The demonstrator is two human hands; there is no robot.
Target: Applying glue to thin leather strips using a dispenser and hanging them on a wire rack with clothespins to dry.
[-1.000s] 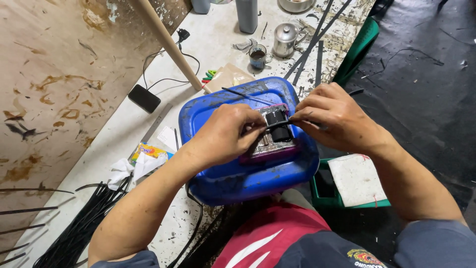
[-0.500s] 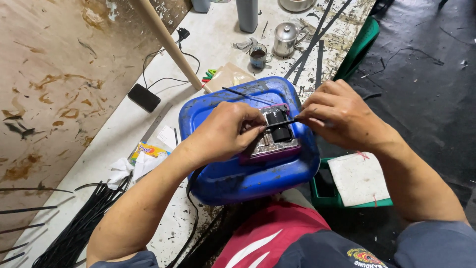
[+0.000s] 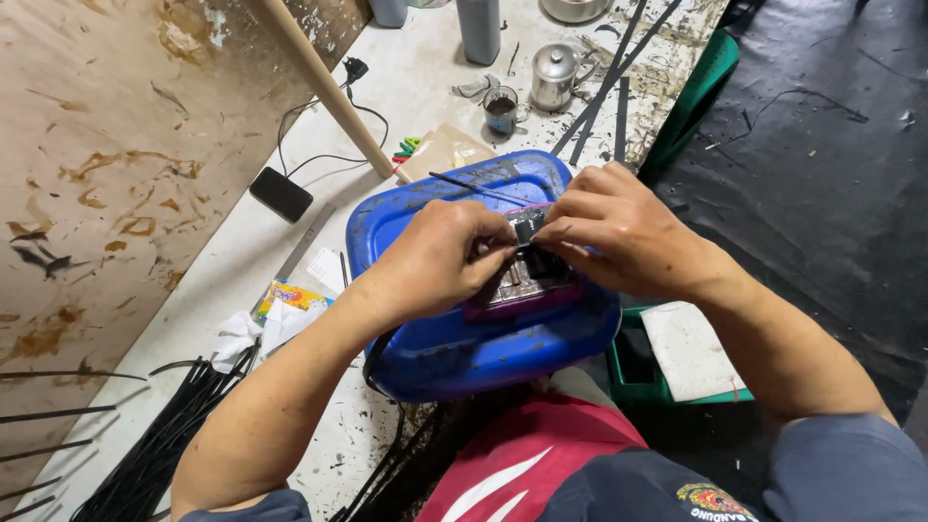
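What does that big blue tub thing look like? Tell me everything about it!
The blue tub looks like glossy plastic with rounded corners and a raised rim. It lies with its broad flat face up, like a little table, on the person's lap at the edge of the white bench. A thin black strip lies across its far end. A small purple-edged block sits on top, where the left hand and right hand work.

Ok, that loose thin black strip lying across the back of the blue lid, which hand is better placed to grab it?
Probably the right hand: its knuckles sit just beside the thin black strip's near end on the blue lid. The left hand lies lower, both hands pinching the small black part.
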